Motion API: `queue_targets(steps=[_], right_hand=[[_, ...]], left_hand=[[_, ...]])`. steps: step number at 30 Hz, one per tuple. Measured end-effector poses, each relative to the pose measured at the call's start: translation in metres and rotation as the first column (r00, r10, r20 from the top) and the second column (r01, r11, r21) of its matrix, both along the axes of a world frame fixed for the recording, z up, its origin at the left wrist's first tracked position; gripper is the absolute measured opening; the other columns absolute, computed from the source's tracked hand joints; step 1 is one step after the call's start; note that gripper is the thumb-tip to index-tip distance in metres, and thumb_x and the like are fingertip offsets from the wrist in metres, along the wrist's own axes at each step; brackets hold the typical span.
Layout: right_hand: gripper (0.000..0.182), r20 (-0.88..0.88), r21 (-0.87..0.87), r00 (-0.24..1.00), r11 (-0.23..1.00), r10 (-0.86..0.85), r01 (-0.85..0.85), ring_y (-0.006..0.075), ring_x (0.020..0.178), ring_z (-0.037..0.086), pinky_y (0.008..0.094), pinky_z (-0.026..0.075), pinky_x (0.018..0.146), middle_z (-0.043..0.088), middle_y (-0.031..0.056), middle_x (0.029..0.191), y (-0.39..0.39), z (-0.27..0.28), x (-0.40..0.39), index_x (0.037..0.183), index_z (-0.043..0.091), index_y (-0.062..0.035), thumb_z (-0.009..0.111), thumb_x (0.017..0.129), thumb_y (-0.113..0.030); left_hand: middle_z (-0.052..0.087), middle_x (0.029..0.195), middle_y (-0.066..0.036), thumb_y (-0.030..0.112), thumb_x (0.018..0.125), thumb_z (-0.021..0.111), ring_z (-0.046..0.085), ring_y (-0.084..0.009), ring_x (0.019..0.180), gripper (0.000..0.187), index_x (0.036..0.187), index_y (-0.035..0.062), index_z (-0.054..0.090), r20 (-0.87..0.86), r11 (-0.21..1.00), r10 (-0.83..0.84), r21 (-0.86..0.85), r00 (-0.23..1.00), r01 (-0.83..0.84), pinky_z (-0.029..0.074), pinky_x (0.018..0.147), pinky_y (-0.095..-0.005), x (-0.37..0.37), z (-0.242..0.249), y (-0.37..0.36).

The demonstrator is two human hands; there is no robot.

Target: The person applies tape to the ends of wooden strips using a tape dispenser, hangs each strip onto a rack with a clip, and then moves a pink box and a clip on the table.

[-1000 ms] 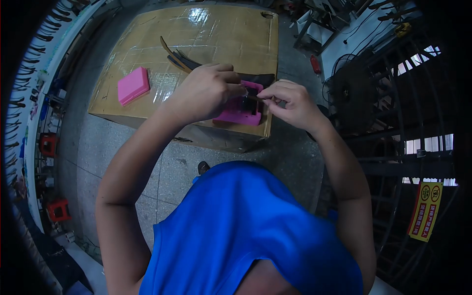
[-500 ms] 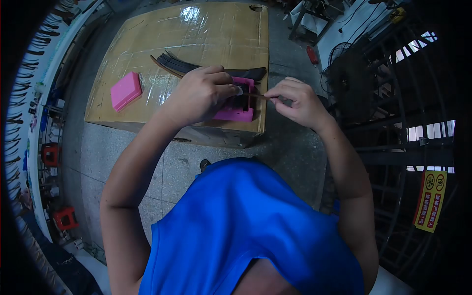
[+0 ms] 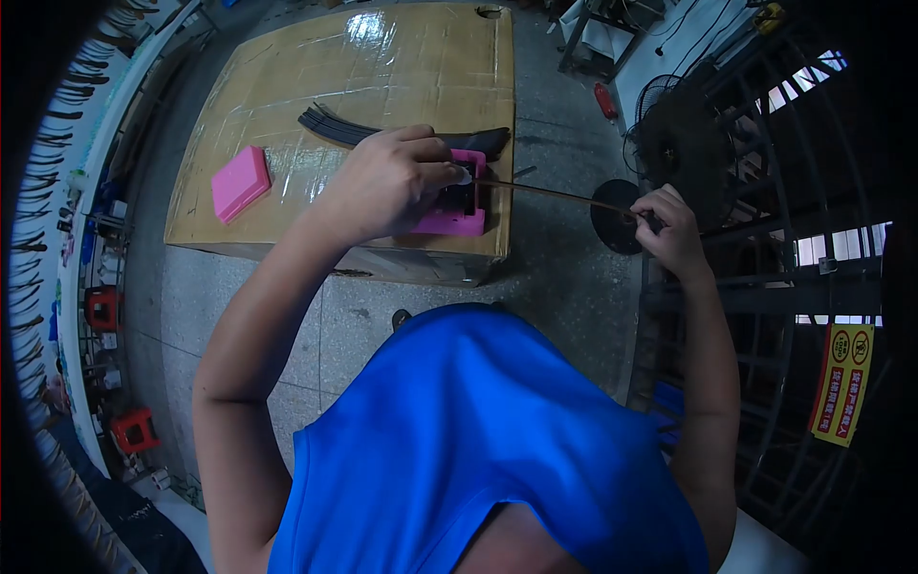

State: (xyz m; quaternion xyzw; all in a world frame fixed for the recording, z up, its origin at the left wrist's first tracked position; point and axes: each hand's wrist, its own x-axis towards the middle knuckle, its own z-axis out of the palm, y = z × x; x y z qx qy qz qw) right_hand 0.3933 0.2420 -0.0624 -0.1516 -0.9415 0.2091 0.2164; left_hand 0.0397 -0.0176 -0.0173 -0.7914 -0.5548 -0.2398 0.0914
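Holding a pink jig (image 3: 449, 206) down near the front right corner of a box (image 3: 287, 96), the left hand (image 3: 387, 187) has its fingers curled over the top, thumb and forefinger closed at the slot where a thin brown strip (image 3: 555, 194) comes out. Right hand (image 3: 674, 230) is out to the side, well apart from the jig, fingers pinched shut on the strip's far end. Strip runs taut and nearly straight between the two hands, over the floor past the box edge

Judgement: strip is light, narrow and flexible, stiff only under tension; likely to slip if gripped loosely, so a firm pinch at the very end suits it, with the other hand steadying the jig at the exit. Jig looks rigid and light enough to shift unless pressed down

Also present: a second pink block (image 3: 239, 182) to the left on the box, and a bundle of dark strips (image 3: 382, 134) lying just behind the left hand; whether it touches the jig cannot be told
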Motion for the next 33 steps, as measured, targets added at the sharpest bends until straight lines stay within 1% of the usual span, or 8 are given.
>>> queue_targets(steps=[11, 17, 19, 21, 23, 26, 30, 33], right_hand=[[0.021, -0.175, 0.286, 0.984, 0.956, -0.015, 0.065, 0.0186, 0.090, 0.064, 0.0329, 0.053, 0.080, 0.070, 0.0055, 0.098, 0.032, 0.111, 0.006, 0.103, 0.073, -0.0046, 0.066, 0.084, 0.001], [0.027, -0.439, 0.125, 0.893, 0.991, 0.097, -0.047, 0.0117, 0.092, 0.066, 0.0273, 0.055, 0.080, 0.070, 0.0051, 0.103, 0.038, 0.181, -0.036, 0.120, 0.070, -0.0055, 0.069, 0.093, -0.009], [0.039, -0.492, 0.020, 0.864, 0.993, 0.110, -0.115, 0.0127, 0.111, 0.064, 0.0290, 0.050, 0.101, 0.066, 0.0063, 0.121, 0.035, 0.204, -0.056, 0.135, 0.063, -0.0027, 0.060, 0.096, -0.003], [0.042, -0.579, 0.026, 0.789, 0.972, 0.205, -0.233, 0.0133, 0.114, 0.063, 0.0295, 0.048, 0.105, 0.065, 0.0072, 0.122, 0.022, 0.230, -0.085, 0.138, 0.060, -0.0022, 0.061, 0.096, -0.006], [0.053, -0.659, 0.004, 0.666, 0.887, 0.349, -0.461, 0.0137, 0.117, 0.060, 0.0283, 0.046, 0.105, 0.063, 0.0090, 0.123, -0.004, 0.258, -0.114, 0.146, 0.053, -0.0004, 0.063, 0.095, -0.014], [0.055, -0.657, 0.003, 0.558, 0.741, 0.508, -0.671, 0.0130, 0.110, 0.060, 0.0252, 0.046, 0.097, 0.063, 0.0082, 0.121, -0.058, 0.302, -0.161, 0.146, 0.053, -0.0011, 0.064, 0.095, -0.018], [0.052, -0.615, 0.041, 0.561, 0.733, 0.554, -0.679, 0.0117, 0.102, 0.062, 0.0238, 0.048, 0.086, 0.063, 0.0067, 0.120, -0.108, 0.344, -0.244, 0.144, 0.054, -0.0013, 0.066, 0.096, -0.017], [0.051, -0.611, 0.013, 0.587, 0.748, 0.531, -0.663, 0.0119, 0.102, 0.062, 0.0250, 0.050, 0.086, 0.064, 0.0068, 0.119, -0.164, 0.363, -0.309, 0.143, 0.055, -0.0012, 0.067, 0.096, -0.017]], left_hand=[[0.068, 0.083, -0.009, 0.003, 0.076, 0.075, 0.066, -0.0291, 0.092, 0.028, 0.103, 0.0072, 0.074, 0.138, 1.000, 0.012, -0.013, 0.990, -0.010, 0.057, 0.076, -0.0419, 0.017, -0.004, 0.024], [0.066, 0.088, -0.012, 0.006, 0.081, 0.076, 0.067, -0.0337, 0.089, 0.031, 0.110, 0.0076, 0.065, 0.283, 0.993, 0.103, -0.090, 0.954, -0.080, 0.055, 0.076, -0.0454, 0.029, -0.002, 0.029], [0.064, 0.094, -0.015, 0.000, 0.082, 0.079, 0.069, -0.0377, 0.093, 0.028, 0.106, 0.0044, 0.066, 0.392, 0.990, 0.099, -0.127, 0.915, -0.053, 0.056, 0.078, -0.0452, 0.034, 0.008, 0.025], [0.064, 0.096, -0.016, 0.000, 0.082, 0.080, 0.069, -0.0385, 0.093, 0.029, 0.106, 0.0042, 0.066, 0.452, 0.993, 0.095, -0.103, 0.887, -0.054, 0.056, 0.076, -0.0451, 0.032, 0.018, 0.017], [0.064, 0.097, -0.016, 0.001, 0.082, 0.081, 0.069, -0.0379, 0.092, 0.029, 0.106, 0.0035, 0.066, 0.430, 0.996, 0.012, 0.076, 0.903, -0.049, 0.056, 0.074, -0.0429, 0.021, 0.028, 0.007], [0.063, 0.093, -0.014, 0.000, 0.084, 0.079, 0.068, -0.0351, 0.088, 0.025, 0.106, 0.0044, 0.068, 0.394, 0.979, 0.063, 0.152, 0.917, -0.132, 0.056, 0.073, -0.0414, -0.004, 0.058, -0.025], [0.066, 0.090, -0.013, -0.002, 0.085, 0.077, 0.070, -0.0320, 0.087, 0.022, 0.105, 0.0058, 0.071, 0.271, 0.872, 0.237, 0.363, 0.933, -0.327, 0.058, 0.072, -0.0415, -0.065, 0.108, -0.085], [0.073, 0.097, -0.013, -0.002, 0.089, 0.076, 0.073, -0.0235, 0.087, 0.020, 0.107, 0.0035, 0.071, 0.259, 0.664, 0.431, 0.558, 0.865, -0.498, 0.058, 0.076, -0.0342, -0.128, 0.170, -0.147]])
